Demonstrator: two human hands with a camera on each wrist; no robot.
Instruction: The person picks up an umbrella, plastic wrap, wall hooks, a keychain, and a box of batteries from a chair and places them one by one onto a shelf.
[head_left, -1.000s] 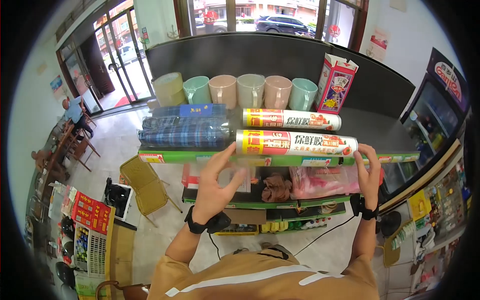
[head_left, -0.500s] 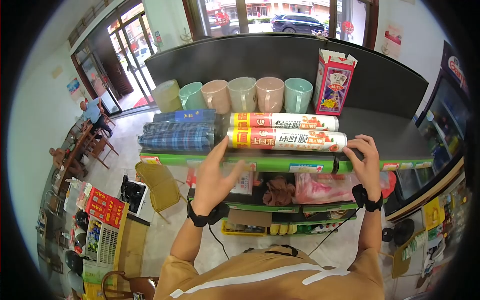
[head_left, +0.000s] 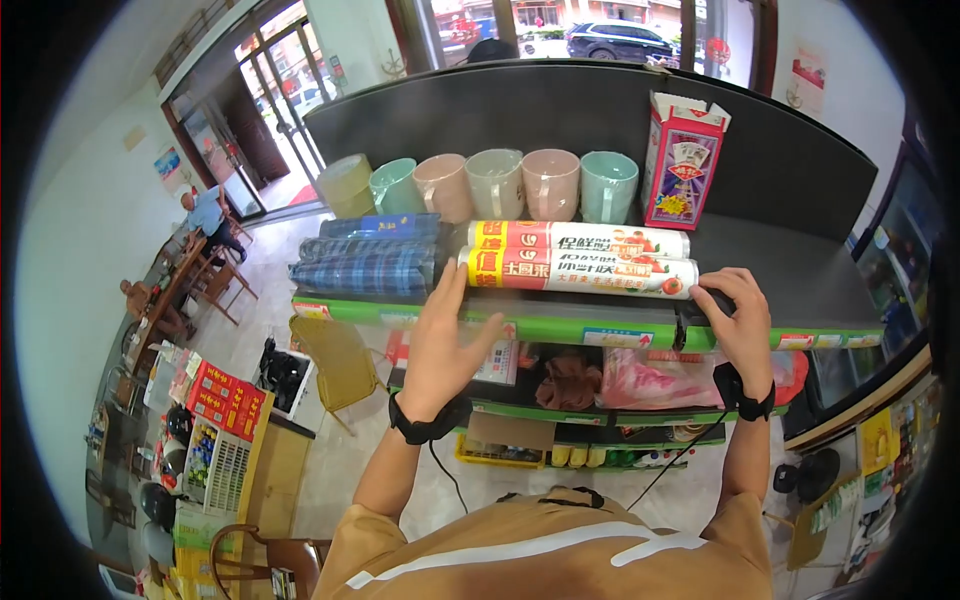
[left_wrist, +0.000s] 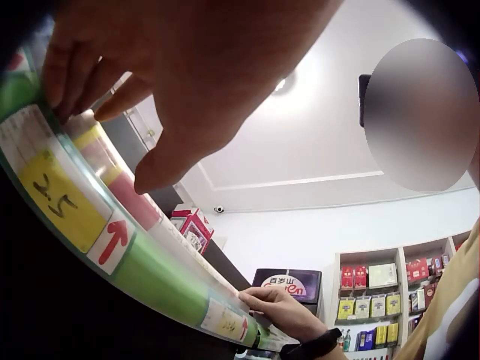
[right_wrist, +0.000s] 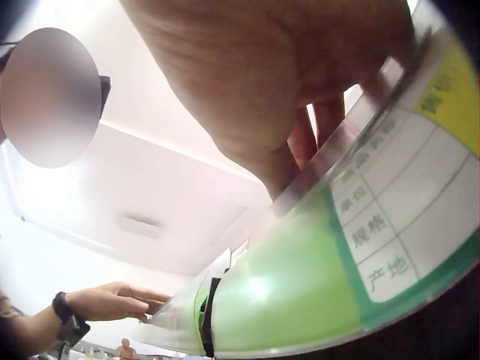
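Two printed rolls lie side by side on the dark top shelf: the front roll [head_left: 580, 274] and, touching it behind, the rear roll [head_left: 630, 240]. At the front roll's left end is my left hand [head_left: 440, 345], fingertips against the end and thumb spread away from it. My right hand [head_left: 738, 325] touches the right end with slightly bent fingers. In the left wrist view, the left hand [left_wrist: 187, 75] is over the roll beside the green shelf edge [left_wrist: 165, 277]. The right wrist view shows the right hand [right_wrist: 300, 82] close to that edge, its fingertips partly hidden.
Several mugs [head_left: 495, 187], tape rolls [head_left: 346, 186] and a pink box [head_left: 686, 165] stand along the shelf's back. Packaged plaid fabric [head_left: 365, 265] lies left of the rolls. Pink bags [head_left: 660, 380] lie on the shelf below. Two people sit at the far left.
The front roll, raised and apart from the rear one earlier, now lies against it. Both hands have stayed at its ends. The head view has shifted.
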